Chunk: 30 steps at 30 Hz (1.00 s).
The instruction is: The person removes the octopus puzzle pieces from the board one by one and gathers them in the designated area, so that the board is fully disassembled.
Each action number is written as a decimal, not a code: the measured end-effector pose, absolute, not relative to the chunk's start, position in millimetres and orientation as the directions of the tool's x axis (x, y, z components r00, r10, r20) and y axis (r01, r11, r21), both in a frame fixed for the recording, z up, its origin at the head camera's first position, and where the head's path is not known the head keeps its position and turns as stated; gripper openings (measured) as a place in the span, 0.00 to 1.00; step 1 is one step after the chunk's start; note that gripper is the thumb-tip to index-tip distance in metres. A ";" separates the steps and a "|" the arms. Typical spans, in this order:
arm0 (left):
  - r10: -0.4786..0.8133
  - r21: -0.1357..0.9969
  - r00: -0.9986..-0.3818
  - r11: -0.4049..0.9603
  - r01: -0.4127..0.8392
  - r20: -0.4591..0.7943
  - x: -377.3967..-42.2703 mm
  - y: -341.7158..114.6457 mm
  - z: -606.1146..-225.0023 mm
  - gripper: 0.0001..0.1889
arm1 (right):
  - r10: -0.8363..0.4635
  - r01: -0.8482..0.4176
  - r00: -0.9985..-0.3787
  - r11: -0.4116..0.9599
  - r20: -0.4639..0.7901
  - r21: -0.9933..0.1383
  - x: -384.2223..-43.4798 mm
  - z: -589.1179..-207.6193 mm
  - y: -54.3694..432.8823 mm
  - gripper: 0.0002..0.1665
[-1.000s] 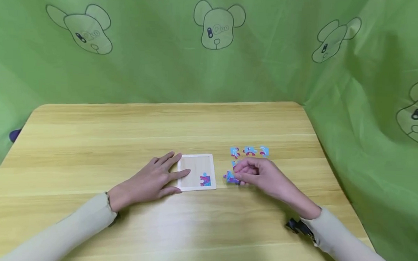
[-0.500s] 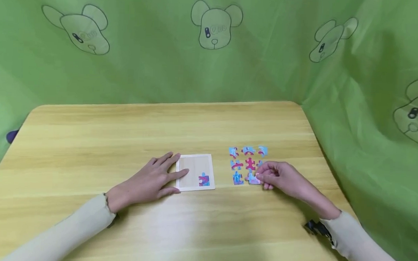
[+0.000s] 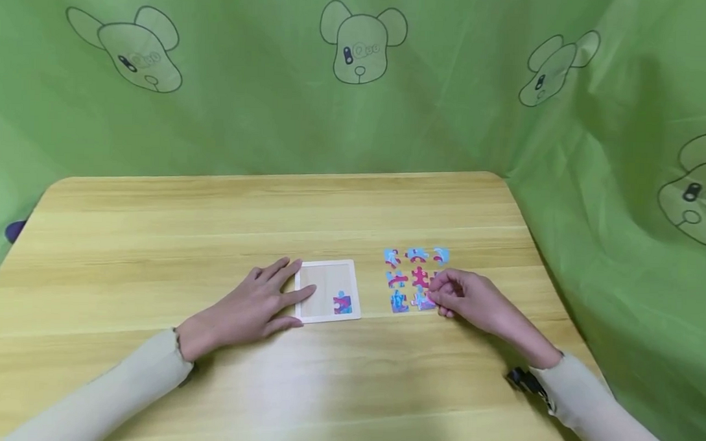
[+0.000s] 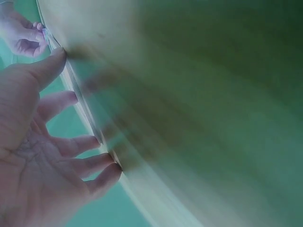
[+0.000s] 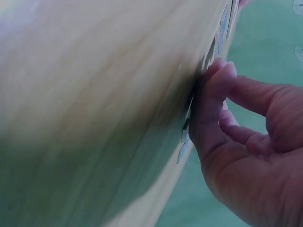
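Observation:
A pale, square wooden puzzle tray (image 3: 356,292) lies near the middle of the table. My left hand (image 3: 256,306) rests on its left rim with spread fingers, one reaching over the bare base. One pink and blue jigsaw piece (image 3: 342,302) sits in the tray's lower right corner. Right of the tray, more jigsaw pieces (image 3: 397,278) lie in rows. My right hand (image 3: 469,298) pinches the right edge of the lower middle jigsaw piece (image 3: 421,300), low at the table between its neighbours. In the right wrist view, thumb and finger meet close to the tabletop. My right fingers partly hide the pieces at the right.
The wooden table (image 3: 212,228) has a rounded far edge. Green cloth (image 3: 263,113) with printed bear-like heads hangs behind it and along the right side. A dark purple object (image 3: 14,231) shows past the left edge.
My right hand has moved rightward from beside the tray with the pinched jigsaw piece, bringing it to the bottom row, then shifted slightly left. My left hand has stayed on the tray.

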<state>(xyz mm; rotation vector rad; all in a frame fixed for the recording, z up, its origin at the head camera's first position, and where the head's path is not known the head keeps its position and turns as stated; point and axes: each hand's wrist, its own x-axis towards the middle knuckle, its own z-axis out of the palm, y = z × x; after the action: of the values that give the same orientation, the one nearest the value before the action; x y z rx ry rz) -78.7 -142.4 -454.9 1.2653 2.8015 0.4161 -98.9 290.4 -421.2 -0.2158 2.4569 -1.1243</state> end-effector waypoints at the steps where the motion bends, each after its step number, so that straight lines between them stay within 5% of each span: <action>1: 0.741 0.260 -0.667 0.632 0.730 0.074 -78.6 -142.2 -455.1 0.32 | -0.306 0.032 -0.899 0.665 -0.312 -0.746 -98.7 -421.2 290.5 0.09; 12: 0.740 0.263 -0.668 0.631 0.730 0.077 -80.8 -142.1 -454.4 0.31 | -0.280 0.007 -0.916 0.708 -0.289 -0.707 -88.9 -410.4 287.0 0.06; 21: 0.744 0.264 -0.665 0.628 0.732 0.073 -80.6 -141.8 -455.0 0.32 | -0.360 0.049 -0.886 0.553 -0.292 -0.831 -80.9 -408.0 258.9 0.14; 30: 0.743 0.257 -0.666 0.631 0.732 0.071 -80.9 -143.2 -455.1 0.32 | -0.505 -0.157 -0.841 0.570 -0.193 -0.807 -87.3 -414.9 198.3 0.16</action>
<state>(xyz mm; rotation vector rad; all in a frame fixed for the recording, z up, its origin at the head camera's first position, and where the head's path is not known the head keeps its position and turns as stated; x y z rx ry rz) -80.9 -143.2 -455.1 1.2663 2.7993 0.4127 -87.3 198.3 -414.9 -0.5352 2.4004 -1.1760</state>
